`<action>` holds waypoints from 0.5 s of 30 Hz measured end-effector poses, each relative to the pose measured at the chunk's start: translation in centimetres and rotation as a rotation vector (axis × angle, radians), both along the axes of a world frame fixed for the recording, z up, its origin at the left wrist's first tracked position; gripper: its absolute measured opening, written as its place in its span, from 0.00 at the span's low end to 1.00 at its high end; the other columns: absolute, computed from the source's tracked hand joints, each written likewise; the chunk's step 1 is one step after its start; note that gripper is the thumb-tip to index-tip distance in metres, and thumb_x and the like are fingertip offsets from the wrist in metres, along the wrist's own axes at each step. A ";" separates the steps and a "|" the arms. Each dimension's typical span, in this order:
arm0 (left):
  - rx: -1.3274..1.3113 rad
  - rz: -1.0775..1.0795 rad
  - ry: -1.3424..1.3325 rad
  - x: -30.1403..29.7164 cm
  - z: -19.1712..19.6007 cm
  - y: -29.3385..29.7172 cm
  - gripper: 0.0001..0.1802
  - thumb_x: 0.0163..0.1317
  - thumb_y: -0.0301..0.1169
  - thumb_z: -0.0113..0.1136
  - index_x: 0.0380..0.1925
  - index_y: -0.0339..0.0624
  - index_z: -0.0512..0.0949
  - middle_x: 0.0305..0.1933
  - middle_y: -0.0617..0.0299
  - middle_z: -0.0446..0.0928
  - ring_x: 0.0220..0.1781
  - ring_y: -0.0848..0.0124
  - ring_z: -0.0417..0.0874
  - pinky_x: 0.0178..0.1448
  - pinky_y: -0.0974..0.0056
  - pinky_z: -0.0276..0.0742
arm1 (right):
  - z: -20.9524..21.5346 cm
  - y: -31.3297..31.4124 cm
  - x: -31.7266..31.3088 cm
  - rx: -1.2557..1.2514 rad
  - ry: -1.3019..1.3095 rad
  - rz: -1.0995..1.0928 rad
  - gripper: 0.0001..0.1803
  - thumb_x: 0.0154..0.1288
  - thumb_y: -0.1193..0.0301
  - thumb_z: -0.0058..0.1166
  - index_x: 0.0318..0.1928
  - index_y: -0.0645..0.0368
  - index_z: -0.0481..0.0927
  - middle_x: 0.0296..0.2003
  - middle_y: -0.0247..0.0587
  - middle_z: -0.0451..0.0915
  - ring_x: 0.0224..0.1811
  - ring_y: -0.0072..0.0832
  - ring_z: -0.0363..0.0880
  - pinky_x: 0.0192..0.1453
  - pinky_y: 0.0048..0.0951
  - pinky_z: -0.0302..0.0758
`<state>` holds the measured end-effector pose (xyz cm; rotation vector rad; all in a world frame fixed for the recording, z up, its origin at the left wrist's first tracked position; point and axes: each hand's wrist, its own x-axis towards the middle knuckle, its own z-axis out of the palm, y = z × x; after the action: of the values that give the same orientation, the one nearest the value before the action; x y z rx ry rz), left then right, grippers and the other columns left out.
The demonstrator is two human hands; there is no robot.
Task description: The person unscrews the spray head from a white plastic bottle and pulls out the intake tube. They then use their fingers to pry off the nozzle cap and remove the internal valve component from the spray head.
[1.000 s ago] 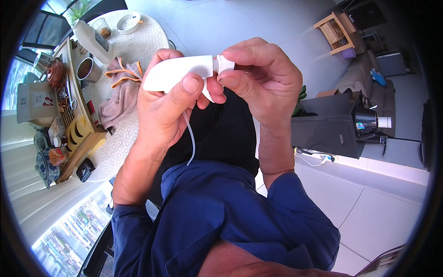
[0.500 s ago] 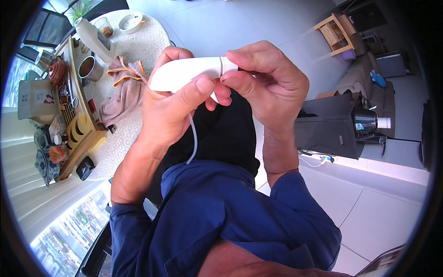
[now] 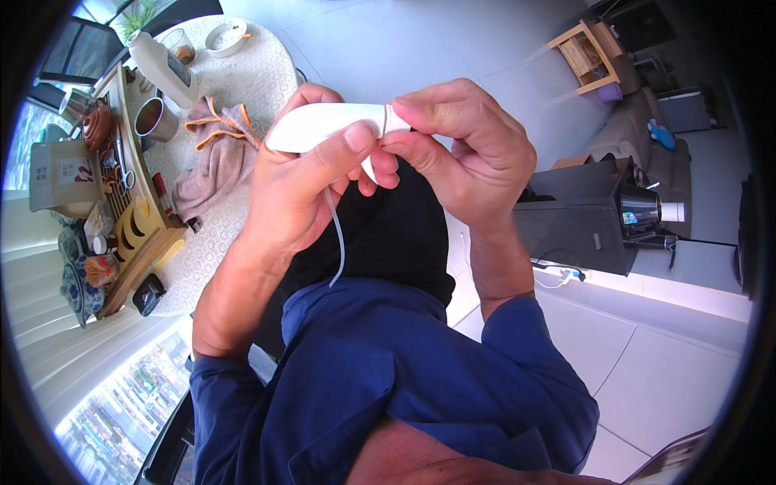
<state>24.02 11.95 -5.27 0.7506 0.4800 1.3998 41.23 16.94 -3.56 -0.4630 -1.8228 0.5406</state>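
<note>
The left hand (image 3: 303,182) stayed wrapped around the white device (image 3: 323,125), thumb pressed on its top, while the right hand (image 3: 461,153) kept pinching its right end (grip barely shifted since a second ago). A thin tube (image 3: 338,242) dangled below, over the lap.

We have one view only, from a fisheye camera worn on the head, looking steeply down along the chest and lap. Both hands sit very near the lens, at the upper middle: the left hand (image 3: 303,190) and right hand (image 3: 469,153) fill much of the frame, forearms rising from the lower edge. The round worktop (image 3: 242,81) lies farther off at upper left, the tiled floor (image 3: 647,364) at right. Straight lines bow toward the dark rim.
</note>
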 end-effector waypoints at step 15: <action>0.098 -0.048 -0.337 0.3 -1.1 0.0 0.18 0.68 0.33 0.60 0.49 0.39 0.64 0.37 0.40 0.81 0.36 0.53 0.87 0.38 0.63 0.88 | 0.7 -0.2 -0.9 -0.371 0.211 0.249 0.14 0.61 0.80 0.67 0.47 0.67 0.82 0.42 0.40 0.84 0.42 0.23 0.84 0.50 0.23 0.81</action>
<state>24.36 11.92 -6.38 0.5839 0.1307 1.4772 40.32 16.74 -2.89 -0.4097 -1.5885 1.0693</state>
